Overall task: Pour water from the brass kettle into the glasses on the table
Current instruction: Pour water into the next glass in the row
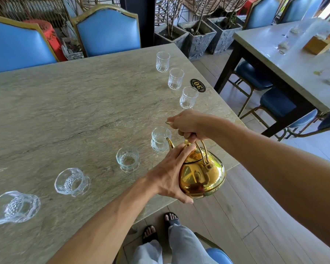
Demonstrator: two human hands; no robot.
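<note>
A shiny brass kettle (203, 174) hangs tilted over the table's right front edge, its spout at the rim of a cut glass (160, 139). My right hand (189, 124) grips the kettle's handle from above. My left hand (171, 172) is pressed against the kettle's side, fingers on the lid. Several empty-looking glasses stand in a curved row on the stone table (65, 111): one at the far end (162, 61), one nearer (188, 97), one beside the kettle (127, 159) and one at the near left (14, 206).
A black oval number plaque (198, 85) lies by the table's right edge. Blue chairs (107, 29) line the far side. A second table (293, 60) with a wooden box stands at right. Stone planters (196, 37) sit behind. My sandalled feet (160, 227) stand below the table's edge.
</note>
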